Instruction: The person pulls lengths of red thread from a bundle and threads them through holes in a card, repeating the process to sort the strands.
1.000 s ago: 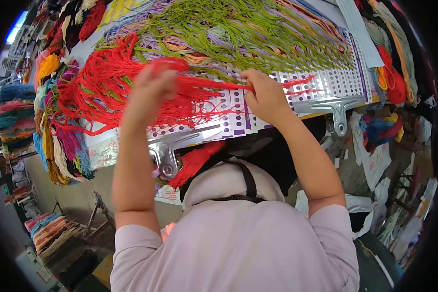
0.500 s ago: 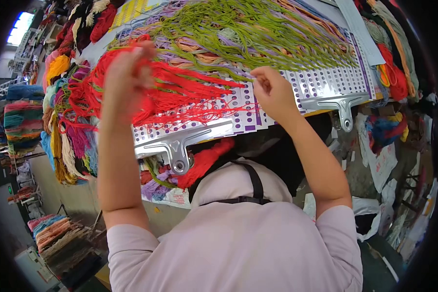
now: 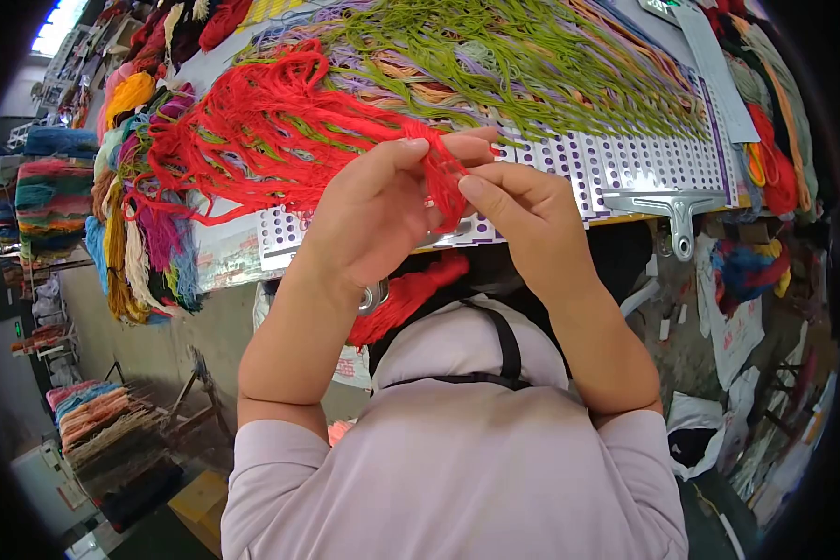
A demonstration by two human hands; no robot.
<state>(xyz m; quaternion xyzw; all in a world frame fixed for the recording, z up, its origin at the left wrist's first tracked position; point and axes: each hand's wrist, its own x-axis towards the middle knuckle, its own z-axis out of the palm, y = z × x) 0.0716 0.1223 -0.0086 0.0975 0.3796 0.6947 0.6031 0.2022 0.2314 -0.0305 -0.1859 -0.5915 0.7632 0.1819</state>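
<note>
A thick bundle of red thread (image 3: pixel 261 131) spreads over the left part of the table and runs to my hands. My left hand (image 3: pixel 383 201), palm up, has its thumb and fingers closed around the gathered end of these strands. Close beside it, my right hand (image 3: pixel 527 210) pinches at the loose tips of the same thread with thumb and forefinger. Under and beyond my hands lie white cards with rows of punched holes (image 3: pixel 607 168). Green thread (image 3: pixel 504 65) hangs through many of the holes further back.
At the right front edge a metal clip (image 3: pixel 677 210) grips the cards. Hanks of coloured yarn (image 3: pixel 126 205) hang off the table's left end. More yarn (image 3: pixel 765 159) lies at the right end. Racks of stacked yarn (image 3: pixel 51 210) stand at far left.
My left hand has come from the left over the red thread to the middle and now holds its end. My right hand has stayed near the middle and now meets the left at the strands.
</note>
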